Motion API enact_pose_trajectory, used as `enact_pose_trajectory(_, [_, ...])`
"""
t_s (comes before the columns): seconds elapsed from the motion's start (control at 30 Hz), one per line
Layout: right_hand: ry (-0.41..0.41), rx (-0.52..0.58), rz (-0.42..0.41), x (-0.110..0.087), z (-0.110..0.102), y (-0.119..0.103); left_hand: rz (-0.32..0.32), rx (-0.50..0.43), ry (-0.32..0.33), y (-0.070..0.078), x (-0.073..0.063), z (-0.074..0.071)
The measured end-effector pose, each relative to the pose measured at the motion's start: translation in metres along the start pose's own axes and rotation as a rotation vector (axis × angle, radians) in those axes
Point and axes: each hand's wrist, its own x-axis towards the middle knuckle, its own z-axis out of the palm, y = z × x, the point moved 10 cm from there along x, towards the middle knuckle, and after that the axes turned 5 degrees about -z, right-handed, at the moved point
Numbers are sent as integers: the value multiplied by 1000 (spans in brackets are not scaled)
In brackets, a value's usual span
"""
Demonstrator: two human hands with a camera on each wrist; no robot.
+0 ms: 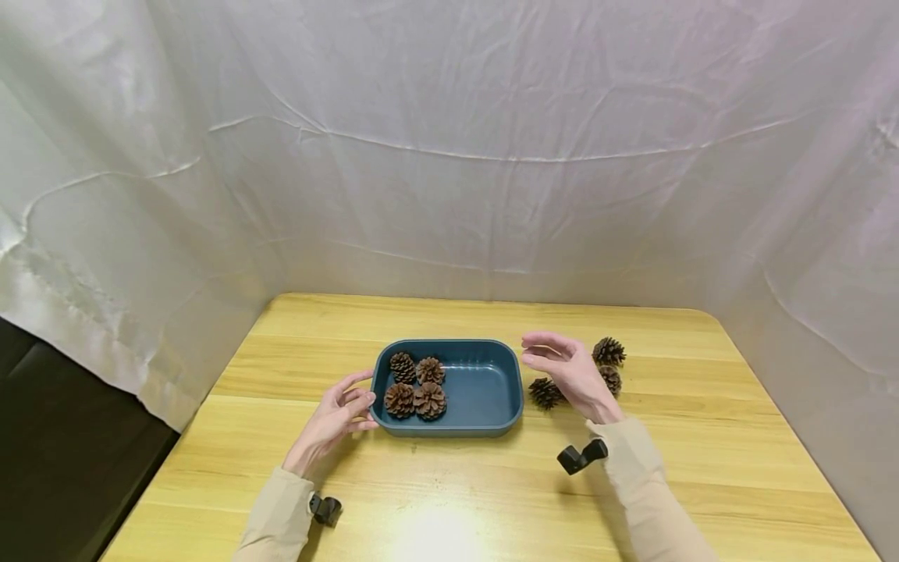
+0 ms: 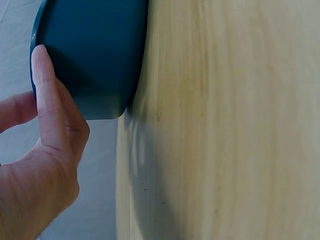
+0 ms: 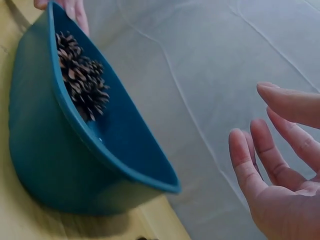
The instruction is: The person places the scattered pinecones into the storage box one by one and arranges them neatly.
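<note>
A blue rectangular tray stands on the table with several brown pine cones gathered in its left half. At the tray's left end is my left hand, its fairly straight fingers touching the outer wall and rim. The left wrist view shows a fingertip against the tray wall. Just right of the tray my right hand hovers with loosely bent, parted fingers and nothing between them. Beneath and beside it lie three loose pine cones, one nearest the tray and another farther back.
The wooden table reaches back to a pale hanging cloth, which also hangs at both sides. A dark surface is visible beyond the table's left edge. Each sleeve carries a black wrist mount.
</note>
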Motion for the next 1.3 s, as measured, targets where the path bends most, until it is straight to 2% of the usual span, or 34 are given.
enact_pose_trajectory(0.33, [66,18,-70,-15,-33,2,6,9,-3,0,-1,-1])
enact_pose_trajectory(0.77, [0,75,-196,-34,-61,-1,0,7,-7,0,-1,-1])
enact_pose_trajectory(1.03, [76,-1,-180,-46,-85,4,2,6,-7,0,-1,0])
enact_pose_trajectory(1.3, [104,-46,-211,-52,-100,5,5,8,-6,0,-1,0])
